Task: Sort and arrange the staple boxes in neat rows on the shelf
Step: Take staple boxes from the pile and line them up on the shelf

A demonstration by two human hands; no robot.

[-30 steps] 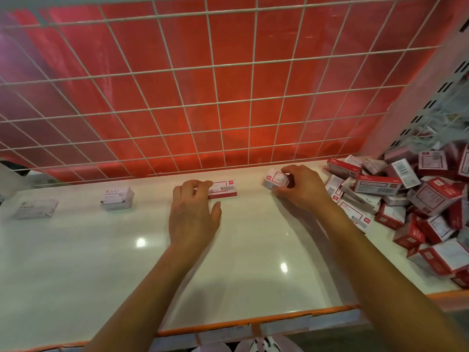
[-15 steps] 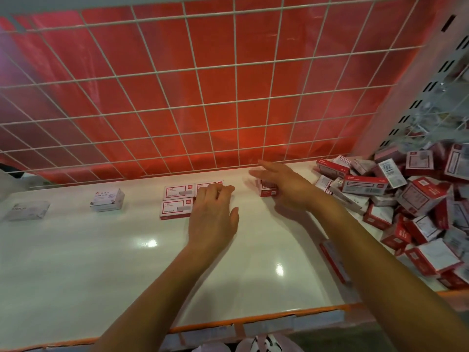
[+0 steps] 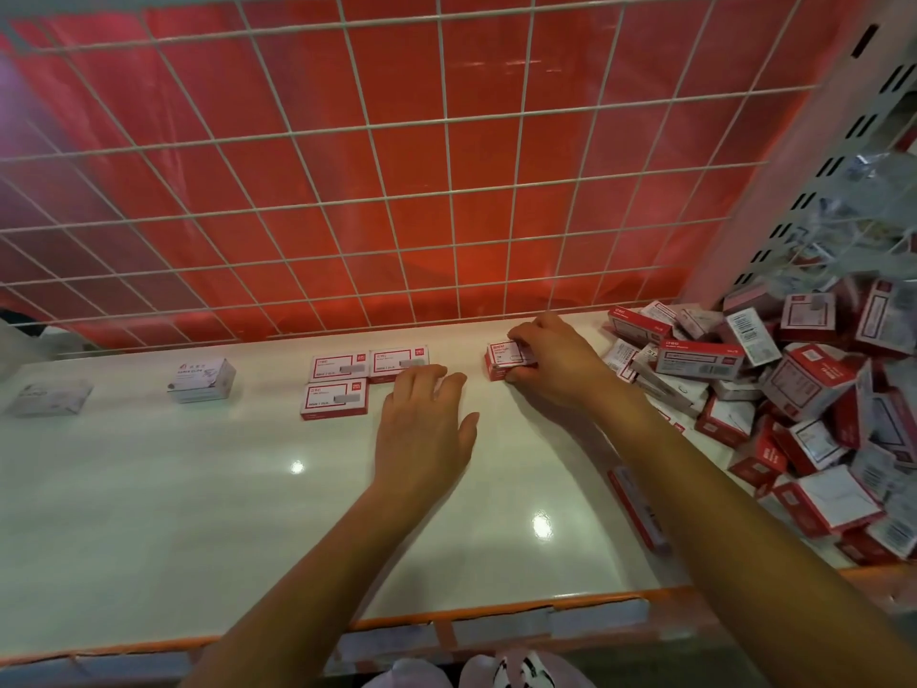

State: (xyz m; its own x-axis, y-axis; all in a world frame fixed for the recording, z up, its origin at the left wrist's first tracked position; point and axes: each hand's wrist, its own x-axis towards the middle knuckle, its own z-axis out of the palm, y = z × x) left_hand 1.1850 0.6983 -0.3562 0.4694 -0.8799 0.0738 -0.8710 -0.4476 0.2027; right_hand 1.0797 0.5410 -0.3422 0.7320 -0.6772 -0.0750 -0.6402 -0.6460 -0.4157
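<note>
since half a second ago the right hand (image 3: 556, 365) has curled its fingers round a staple box (image 3: 501, 355), long side running left-right, with the three laid boxes (image 3: 333, 398) just left of that grip, beyond the flat, relaxed left hand (image 3: 426, 424) on the shelf (image 3: 198, 489).
</note>
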